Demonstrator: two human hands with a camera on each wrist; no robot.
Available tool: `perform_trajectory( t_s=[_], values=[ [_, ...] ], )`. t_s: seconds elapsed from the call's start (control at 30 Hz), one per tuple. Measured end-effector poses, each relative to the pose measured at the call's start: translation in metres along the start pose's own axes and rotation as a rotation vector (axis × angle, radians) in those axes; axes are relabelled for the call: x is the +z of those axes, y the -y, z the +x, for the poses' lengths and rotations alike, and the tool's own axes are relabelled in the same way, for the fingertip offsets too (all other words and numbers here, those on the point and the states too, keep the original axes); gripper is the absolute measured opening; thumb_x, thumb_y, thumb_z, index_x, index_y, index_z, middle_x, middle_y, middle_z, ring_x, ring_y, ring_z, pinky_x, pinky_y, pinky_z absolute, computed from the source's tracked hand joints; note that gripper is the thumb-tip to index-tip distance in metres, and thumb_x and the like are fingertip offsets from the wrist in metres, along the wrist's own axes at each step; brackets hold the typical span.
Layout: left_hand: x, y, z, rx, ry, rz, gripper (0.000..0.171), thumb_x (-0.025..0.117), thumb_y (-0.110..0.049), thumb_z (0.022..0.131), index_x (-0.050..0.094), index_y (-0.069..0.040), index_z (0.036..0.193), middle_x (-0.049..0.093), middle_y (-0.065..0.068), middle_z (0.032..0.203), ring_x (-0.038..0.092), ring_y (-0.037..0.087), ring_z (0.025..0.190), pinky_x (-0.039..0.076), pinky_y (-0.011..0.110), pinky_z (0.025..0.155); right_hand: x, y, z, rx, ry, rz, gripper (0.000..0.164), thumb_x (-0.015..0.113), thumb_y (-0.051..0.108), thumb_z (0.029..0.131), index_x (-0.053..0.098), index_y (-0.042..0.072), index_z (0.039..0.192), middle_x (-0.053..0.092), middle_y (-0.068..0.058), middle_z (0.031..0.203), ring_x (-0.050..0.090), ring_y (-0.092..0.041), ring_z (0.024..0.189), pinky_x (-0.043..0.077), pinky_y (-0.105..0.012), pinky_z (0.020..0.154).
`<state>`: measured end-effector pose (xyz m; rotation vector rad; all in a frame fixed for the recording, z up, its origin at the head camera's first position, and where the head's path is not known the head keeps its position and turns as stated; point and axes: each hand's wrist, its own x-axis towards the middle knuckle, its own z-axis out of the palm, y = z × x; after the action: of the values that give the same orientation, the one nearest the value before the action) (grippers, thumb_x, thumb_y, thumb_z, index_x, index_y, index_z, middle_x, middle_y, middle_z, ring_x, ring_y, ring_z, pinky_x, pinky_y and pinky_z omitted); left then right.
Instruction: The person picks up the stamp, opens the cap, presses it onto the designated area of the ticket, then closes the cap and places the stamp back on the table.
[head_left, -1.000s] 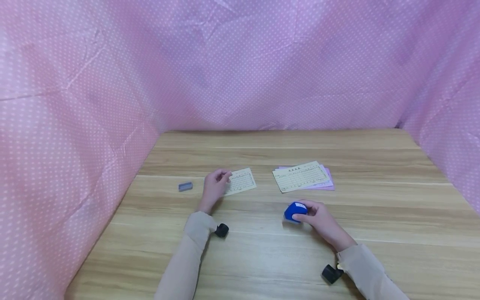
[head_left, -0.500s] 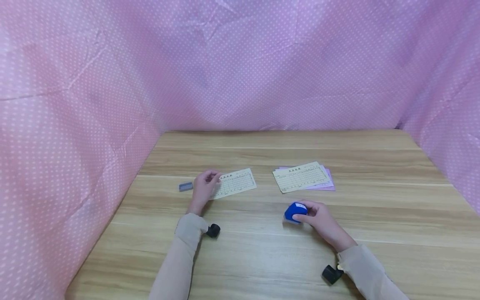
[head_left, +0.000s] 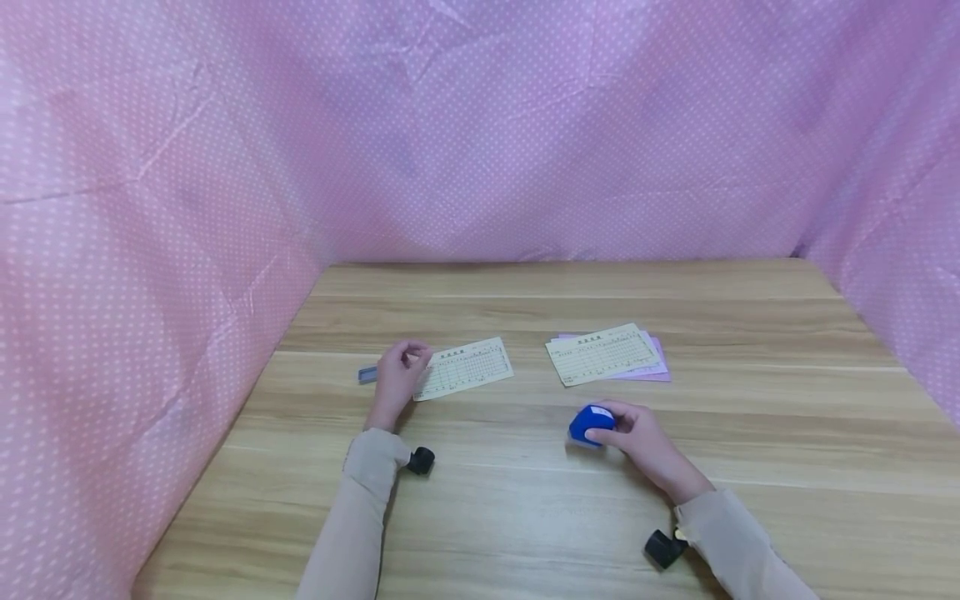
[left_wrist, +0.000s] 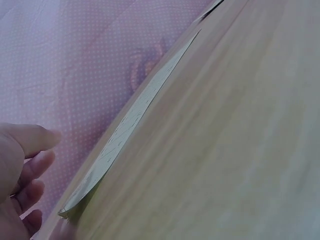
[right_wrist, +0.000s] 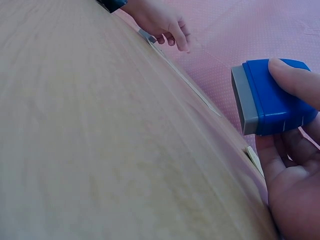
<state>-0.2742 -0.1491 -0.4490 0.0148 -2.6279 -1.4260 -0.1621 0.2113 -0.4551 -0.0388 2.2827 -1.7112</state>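
My right hand (head_left: 641,442) grips a blue stamp (head_left: 591,423) between thumb and fingers, held over the table. In the right wrist view the stamp's grey base (right_wrist: 244,100) faces left. My left hand (head_left: 396,379) hovers by the left end of a pale yellow printed form (head_left: 468,367) that lies on the table. Its fingers are loosely bent with nothing between them, and in the left wrist view they are apart from the form (left_wrist: 125,125), whose near corner lifts slightly. A small grey stamp cap (head_left: 367,375) lies just left of this hand, partly hidden behind it.
A small fanned pile of forms, a yellow sheet (head_left: 600,354) over purple sheets (head_left: 662,375), lies right of the single form. The wooden table (head_left: 510,517) ends at the back against a pink dotted cloth (head_left: 480,167). Black wrist cameras (head_left: 422,461) sit on both sleeves.
My left hand has moved left along the yellow form, uncovering more of its left end and now covering part of the grey cap. The right hand and stamp have stayed still.
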Motion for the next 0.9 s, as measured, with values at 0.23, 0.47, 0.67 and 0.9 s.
perform_trajectory(
  t_s=[0.23, 0.47, 0.67, 0.9],
  values=[
    [-0.002, 0.004, 0.0, 0.048, 0.028, 0.052, 0.027, 0.07, -0.01, 0.087, 0.064, -0.002, 0.113, 0.06, 0.016, 0.112, 0.052, 0.028, 0.097, 0.041, 0.032, 0.083, 0.0, 0.0, 0.0, -0.011, 0.002, -0.012, 0.055, 0.071, 0.029, 0.088, 0.055, 0.002, 0.133, 0.058, -0.02, 0.133, 0.057, -0.027, 0.121, 0.049, -0.039, 0.102],
    [-0.004, 0.009, -0.001, 0.059, 0.065, 0.072, 0.031, 0.07, -0.01, 0.087, 0.061, -0.002, 0.116, 0.057, 0.016, 0.118, 0.053, 0.03, 0.104, 0.045, 0.04, 0.091, 0.0, -0.001, 0.0, -0.006, 0.003, -0.008, 0.054, 0.071, 0.029, 0.088, 0.055, 0.002, 0.133, 0.058, -0.019, 0.133, 0.057, -0.027, 0.121, 0.049, -0.037, 0.102],
    [-0.004, 0.011, -0.001, 0.052, 0.074, 0.119, 0.033, 0.07, -0.01, 0.087, 0.061, -0.002, 0.117, 0.058, 0.017, 0.121, 0.054, 0.032, 0.113, 0.045, 0.045, 0.099, -0.001, -0.001, -0.001, -0.019, 0.011, -0.006, 0.054, 0.07, 0.029, 0.089, 0.055, 0.002, 0.133, 0.058, -0.019, 0.133, 0.057, -0.028, 0.122, 0.049, -0.037, 0.102],
    [-0.005, 0.01, -0.002, 0.067, 0.078, 0.201, 0.033, 0.07, -0.009, 0.087, 0.061, -0.001, 0.118, 0.059, 0.017, 0.123, 0.052, 0.033, 0.116, 0.043, 0.047, 0.101, -0.002, -0.001, -0.001, -0.022, 0.019, 0.004, 0.053, 0.07, 0.028, 0.089, 0.055, 0.002, 0.133, 0.058, -0.02, 0.133, 0.056, -0.03, 0.123, 0.049, -0.037, 0.102]
  ],
)
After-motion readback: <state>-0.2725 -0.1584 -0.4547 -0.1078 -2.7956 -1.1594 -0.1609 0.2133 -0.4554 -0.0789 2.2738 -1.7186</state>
